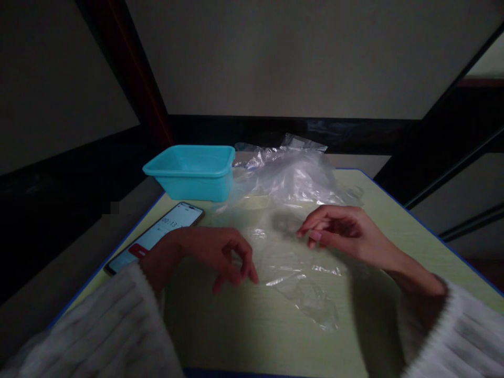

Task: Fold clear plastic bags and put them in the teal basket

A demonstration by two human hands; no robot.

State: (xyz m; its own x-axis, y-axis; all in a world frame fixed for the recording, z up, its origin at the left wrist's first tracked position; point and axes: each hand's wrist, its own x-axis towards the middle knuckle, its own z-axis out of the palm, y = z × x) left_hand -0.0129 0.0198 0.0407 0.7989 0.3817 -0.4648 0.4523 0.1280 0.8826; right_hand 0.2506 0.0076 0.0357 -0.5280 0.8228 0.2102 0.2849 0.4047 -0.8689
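Observation:
My left hand [224, 257] hovers over the near left of the table, fingers loosely bent downward and apart, with nothing visible in them. Close to its fingertips lies the near end of a thin clear plastic bag [311, 302], spread flat and wrinkled. My right hand [342, 233] is above the right part of the plastic, its thumb and fingers curved with a gap between them; I see nothing held there. Behind both hands rises a crumpled heap of clear plastic bags [299, 176]. How many bags there are cannot be told.
A turquoise plastic basin [192, 184] stands at the back left of the pale yellow-green table [260, 341], which has a blue edge. A phone [183, 215] with a running timer lies beside my left wrist. A pale wall panel [275, 63] is behind the table.

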